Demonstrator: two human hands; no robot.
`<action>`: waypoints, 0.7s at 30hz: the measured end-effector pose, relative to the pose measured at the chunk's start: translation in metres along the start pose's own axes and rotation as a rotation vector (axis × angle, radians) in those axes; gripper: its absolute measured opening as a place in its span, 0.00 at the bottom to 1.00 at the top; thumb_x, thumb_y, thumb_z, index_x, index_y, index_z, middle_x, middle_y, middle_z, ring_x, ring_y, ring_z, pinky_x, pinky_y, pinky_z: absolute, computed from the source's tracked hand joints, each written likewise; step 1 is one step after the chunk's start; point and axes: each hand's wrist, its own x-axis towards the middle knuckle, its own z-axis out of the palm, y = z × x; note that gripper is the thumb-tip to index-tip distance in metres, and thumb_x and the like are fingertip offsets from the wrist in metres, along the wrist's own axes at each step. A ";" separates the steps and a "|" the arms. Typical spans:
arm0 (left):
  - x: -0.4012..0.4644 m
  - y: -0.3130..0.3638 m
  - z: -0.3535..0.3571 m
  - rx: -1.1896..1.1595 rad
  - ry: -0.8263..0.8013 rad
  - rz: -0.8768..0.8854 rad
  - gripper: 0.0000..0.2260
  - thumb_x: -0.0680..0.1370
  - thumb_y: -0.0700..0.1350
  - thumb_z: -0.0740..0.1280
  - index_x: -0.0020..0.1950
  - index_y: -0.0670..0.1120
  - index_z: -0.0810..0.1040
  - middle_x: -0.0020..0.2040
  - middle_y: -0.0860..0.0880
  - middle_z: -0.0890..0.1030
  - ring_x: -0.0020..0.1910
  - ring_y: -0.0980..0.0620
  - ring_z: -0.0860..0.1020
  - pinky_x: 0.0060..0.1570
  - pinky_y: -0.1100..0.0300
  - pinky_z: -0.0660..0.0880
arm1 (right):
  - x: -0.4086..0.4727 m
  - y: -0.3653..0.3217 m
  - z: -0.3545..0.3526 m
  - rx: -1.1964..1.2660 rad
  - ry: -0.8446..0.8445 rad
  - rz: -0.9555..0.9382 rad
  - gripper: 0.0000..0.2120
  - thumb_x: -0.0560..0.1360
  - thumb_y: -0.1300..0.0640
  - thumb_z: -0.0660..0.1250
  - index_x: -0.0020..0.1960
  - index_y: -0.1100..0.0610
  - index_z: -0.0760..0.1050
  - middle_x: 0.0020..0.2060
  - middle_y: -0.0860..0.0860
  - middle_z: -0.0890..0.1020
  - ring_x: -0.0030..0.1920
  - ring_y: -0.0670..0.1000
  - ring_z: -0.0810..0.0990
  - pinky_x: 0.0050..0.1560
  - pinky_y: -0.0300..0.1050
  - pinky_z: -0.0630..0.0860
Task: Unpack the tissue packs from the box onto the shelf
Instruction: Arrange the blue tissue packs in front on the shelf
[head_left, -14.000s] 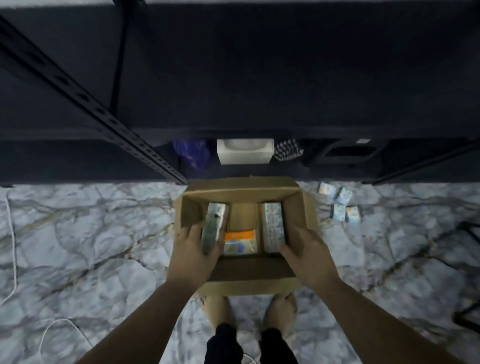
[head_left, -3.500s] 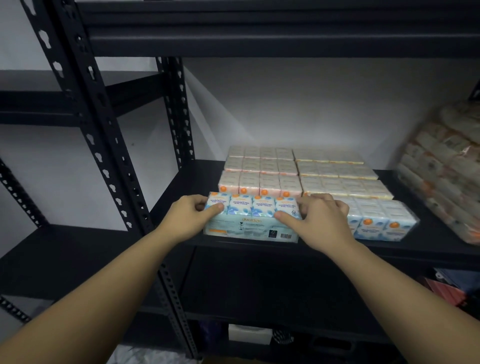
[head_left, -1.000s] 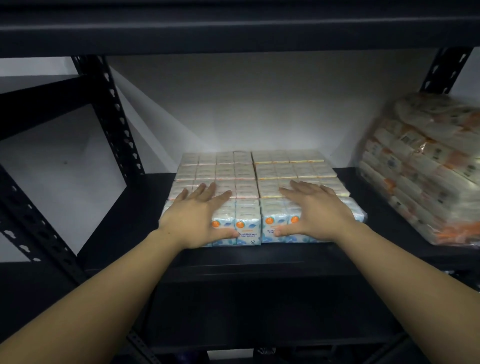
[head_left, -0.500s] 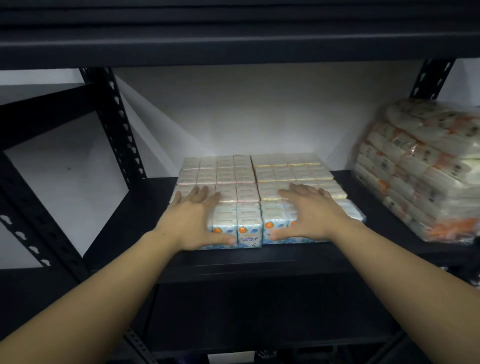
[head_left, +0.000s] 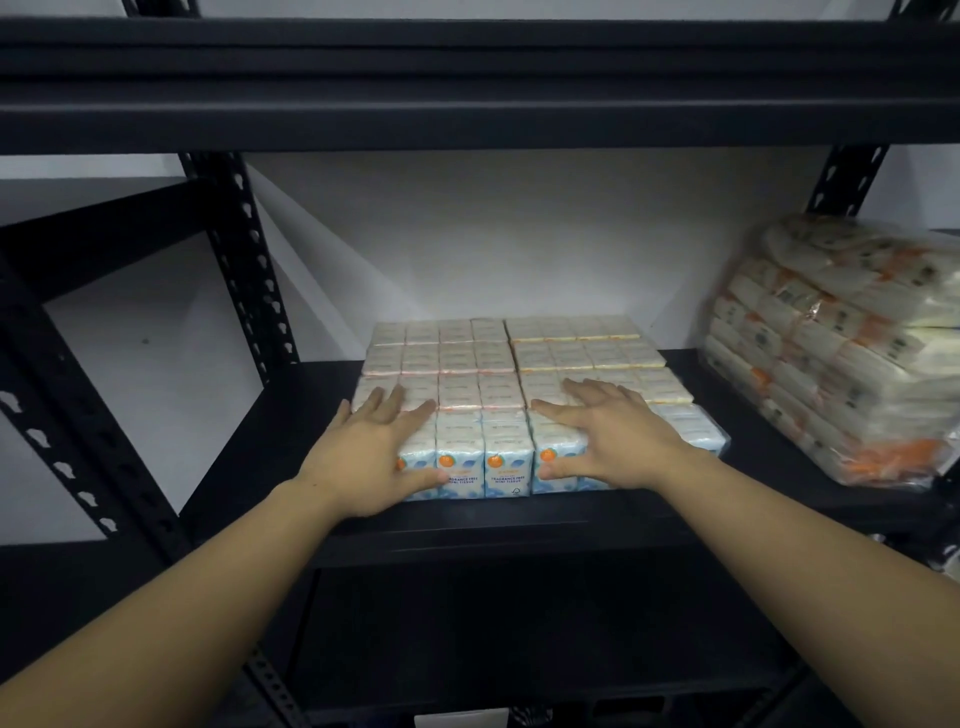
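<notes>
Tissue packs sit in rows on the black shelf, left hand and right hand pressing flat on the front row, each grip apart, fingers straight.

Tissue multipacks: eight; wrapped bundle: one; hands: two.

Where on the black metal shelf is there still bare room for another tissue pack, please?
Bare black metal shelf lies left of the blue-and-white tissue packs, up to the perforated upright. A narrower gap separates them from the plastic-wrapped bundle on the right.
</notes>
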 end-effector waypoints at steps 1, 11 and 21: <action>0.000 0.000 -0.001 -0.005 0.000 0.005 0.46 0.71 0.80 0.55 0.84 0.62 0.45 0.85 0.47 0.45 0.84 0.45 0.46 0.81 0.40 0.45 | 0.000 -0.001 0.000 -0.003 0.006 0.000 0.46 0.68 0.18 0.57 0.81 0.32 0.49 0.84 0.51 0.54 0.82 0.57 0.52 0.81 0.60 0.50; -0.009 -0.027 -0.008 -0.409 0.042 -0.031 0.60 0.62 0.79 0.70 0.84 0.59 0.44 0.85 0.51 0.47 0.84 0.44 0.43 0.81 0.39 0.49 | 0.012 -0.036 0.003 0.112 0.029 0.037 0.62 0.59 0.12 0.57 0.84 0.42 0.42 0.84 0.52 0.49 0.83 0.54 0.48 0.81 0.66 0.47; 0.001 -0.022 0.006 -0.542 0.144 0.002 0.53 0.63 0.74 0.76 0.81 0.58 0.58 0.76 0.60 0.65 0.72 0.58 0.67 0.70 0.53 0.70 | 0.014 -0.032 0.010 0.063 0.069 0.068 0.65 0.61 0.12 0.53 0.85 0.53 0.48 0.84 0.50 0.53 0.83 0.52 0.52 0.81 0.62 0.50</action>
